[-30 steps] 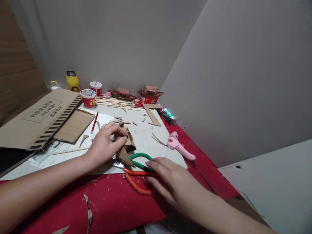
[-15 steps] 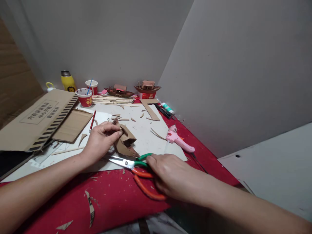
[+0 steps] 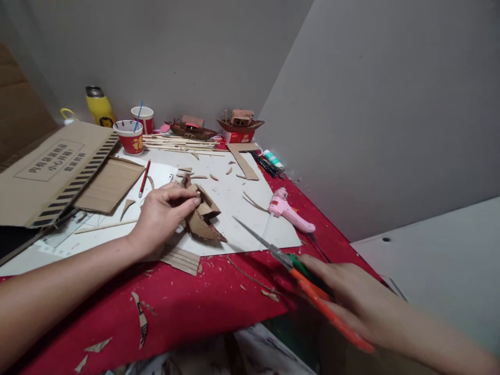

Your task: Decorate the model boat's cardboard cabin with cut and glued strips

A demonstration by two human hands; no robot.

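Note:
My left hand pinches a small cardboard model boat over the white sheet, thumb and fingers closed on its cabin part. The boat tilts, its pointed end toward the lower right. Scissors with green and orange handles are gripped in my right hand, held out over the red cloth to the right of the boat and apart from it. Their blades look closed and point up and left. A ribbed cardboard strip lies just below my left hand.
A pink glue gun rests at the right. Behind are two finished model boats, thin wooden sticks, paper cups and a yellow bottle. A large cardboard box piece covers the left. Cardboard scraps litter the red cloth.
My right hand has carried the scissors right and away from the boat, and their blades have turned upward. The ribbed strip now shows. My left hand still holds the boat.

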